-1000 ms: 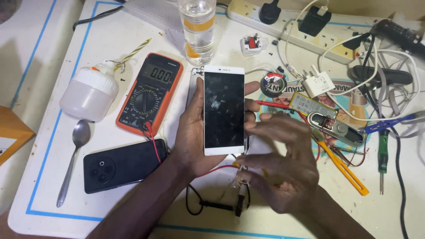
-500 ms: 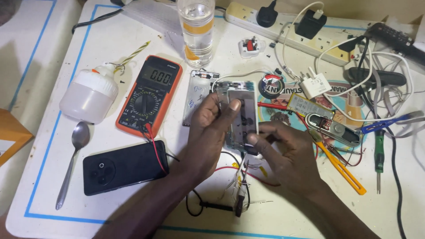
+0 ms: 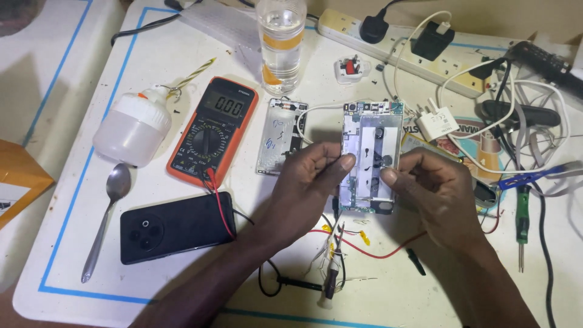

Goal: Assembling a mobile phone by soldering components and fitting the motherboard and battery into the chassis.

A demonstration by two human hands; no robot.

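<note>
I am pinching the opened white smartphone with its bare circuit board facing up (image 3: 370,159) between my left hand (image 3: 306,182) and right hand (image 3: 438,193), just above the white table (image 3: 152,61), beside its detached silver back cover (image 3: 280,136).

A phone-repair bench, this one. There's a multimeter (image 3: 212,129) with its probe leads out, an opened phone (image 3: 370,155) showing its boards, a screwdriver (image 3: 521,222), loose wires (image 3: 364,246) and a loaded power strip (image 3: 401,45) across the white table (image 3: 91,255).
</note>
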